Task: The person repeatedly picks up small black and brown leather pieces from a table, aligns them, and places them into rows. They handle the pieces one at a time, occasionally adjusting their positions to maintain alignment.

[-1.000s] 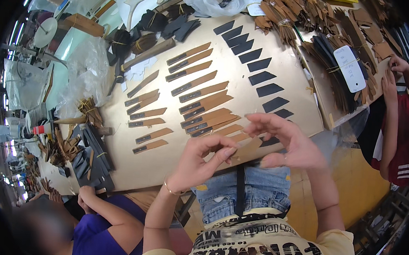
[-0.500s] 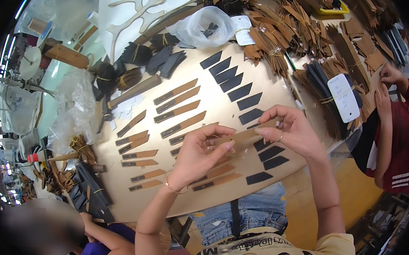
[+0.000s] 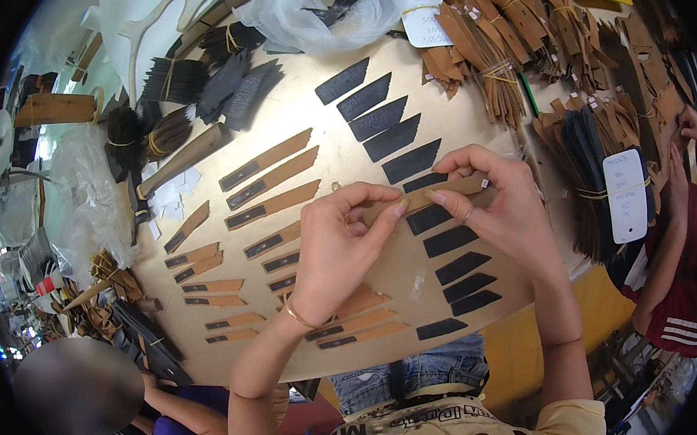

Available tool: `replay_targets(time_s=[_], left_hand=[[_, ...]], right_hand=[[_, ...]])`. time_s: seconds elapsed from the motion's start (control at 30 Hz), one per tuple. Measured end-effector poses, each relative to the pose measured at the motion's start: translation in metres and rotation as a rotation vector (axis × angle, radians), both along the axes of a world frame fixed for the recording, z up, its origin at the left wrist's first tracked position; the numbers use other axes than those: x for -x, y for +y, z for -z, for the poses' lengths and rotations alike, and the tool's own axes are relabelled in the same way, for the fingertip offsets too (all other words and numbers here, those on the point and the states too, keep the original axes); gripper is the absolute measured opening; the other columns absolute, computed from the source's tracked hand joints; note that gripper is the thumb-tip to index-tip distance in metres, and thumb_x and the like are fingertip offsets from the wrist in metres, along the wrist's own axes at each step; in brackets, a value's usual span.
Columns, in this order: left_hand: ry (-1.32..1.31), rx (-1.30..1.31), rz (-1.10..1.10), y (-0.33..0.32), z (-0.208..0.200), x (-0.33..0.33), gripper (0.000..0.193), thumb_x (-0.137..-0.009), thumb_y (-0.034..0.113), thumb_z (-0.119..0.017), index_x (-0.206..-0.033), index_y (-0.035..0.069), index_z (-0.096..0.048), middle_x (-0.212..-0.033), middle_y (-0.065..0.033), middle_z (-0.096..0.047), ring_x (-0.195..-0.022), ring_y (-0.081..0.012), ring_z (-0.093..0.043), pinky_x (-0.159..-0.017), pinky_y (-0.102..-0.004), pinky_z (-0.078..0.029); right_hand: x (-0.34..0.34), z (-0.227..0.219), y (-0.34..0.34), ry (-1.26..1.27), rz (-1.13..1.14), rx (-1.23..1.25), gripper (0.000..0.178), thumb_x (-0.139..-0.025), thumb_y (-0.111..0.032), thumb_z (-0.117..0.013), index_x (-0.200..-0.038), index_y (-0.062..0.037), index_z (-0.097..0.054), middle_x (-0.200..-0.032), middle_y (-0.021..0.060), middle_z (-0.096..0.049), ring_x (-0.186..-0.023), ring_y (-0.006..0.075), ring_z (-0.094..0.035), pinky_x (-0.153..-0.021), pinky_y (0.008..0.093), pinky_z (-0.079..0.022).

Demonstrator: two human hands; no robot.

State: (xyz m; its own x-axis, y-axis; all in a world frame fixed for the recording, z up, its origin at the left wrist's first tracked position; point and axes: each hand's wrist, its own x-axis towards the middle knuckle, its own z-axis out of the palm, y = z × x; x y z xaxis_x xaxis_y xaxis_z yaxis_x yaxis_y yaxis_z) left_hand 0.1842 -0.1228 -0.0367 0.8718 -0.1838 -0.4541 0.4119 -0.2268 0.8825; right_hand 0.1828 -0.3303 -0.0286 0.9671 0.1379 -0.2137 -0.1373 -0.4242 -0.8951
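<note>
A brown leather strip (image 3: pixel 417 200) is stretched between my two hands above the middle of the table. My left hand (image 3: pixel 334 245) pinches its left end between thumb and fingers. My right hand (image 3: pixel 502 197) grips it farther along, where a small white tag shows near its right end. Below and around the hands lie slanted black leather pieces (image 3: pixel 392 136) in a staggered column. To the left, tan strips with a black end patch (image 3: pixel 274 176) are laid out in rows; my left hand and forearm hide some of them.
Bundled brown strips (image 3: pixel 489 58) and a banded black bundle with a white card (image 3: pixel 625 196) fill the far right. A clear plastic bag (image 3: pixel 314 13) stands at the back. A hammer (image 3: pixel 183 157) lies left beside black bundles (image 3: pixel 176 80). Co-workers sit at both sides.
The view has shifted closer to the table. The strip is still in both hands, now turned so its tagged right end shows past my right fingers.
</note>
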Motion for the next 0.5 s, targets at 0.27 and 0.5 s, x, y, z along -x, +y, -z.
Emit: replay_targets(time_s=[0.27,0.5], left_hand=[[-0.090,-0.209,0.069,-0.0045,-0.0005,-0.0026,0.016,-0.088,0.006,-0.073,-0.099,-0.006,-0.071,-0.078,-0.0039,-0.068,-0.060,-0.0005,-0.053,-0.052,-0.0146,-0.040],[-0.046,-0.146,0.032,-0.0055,0.0058,-0.0015,0.019,-0.088,0.002,-0.072,-0.104,-0.006,-0.065,-0.087,-0.0048,-0.064,-0.071,-0.0033,-0.057,-0.058,-0.0163,-0.048]], right_hand=[[-0.0031,0.0066,0.0068,-0.014,0.023,0.035,0.023,-0.080,-0.005,-0.077,-0.096,-0.0007,-0.061,-0.082,0.0024,-0.065,-0.074,0.0081,-0.061,-0.064,0.0244,-0.047],[-0.0024,0.0061,0.0082,-0.002,0.050,0.008,0.022,-0.081,-0.003,-0.075,-0.096,-0.0011,-0.059,-0.080,0.0018,-0.062,-0.074,0.0060,-0.060,-0.061,0.0225,-0.046]])
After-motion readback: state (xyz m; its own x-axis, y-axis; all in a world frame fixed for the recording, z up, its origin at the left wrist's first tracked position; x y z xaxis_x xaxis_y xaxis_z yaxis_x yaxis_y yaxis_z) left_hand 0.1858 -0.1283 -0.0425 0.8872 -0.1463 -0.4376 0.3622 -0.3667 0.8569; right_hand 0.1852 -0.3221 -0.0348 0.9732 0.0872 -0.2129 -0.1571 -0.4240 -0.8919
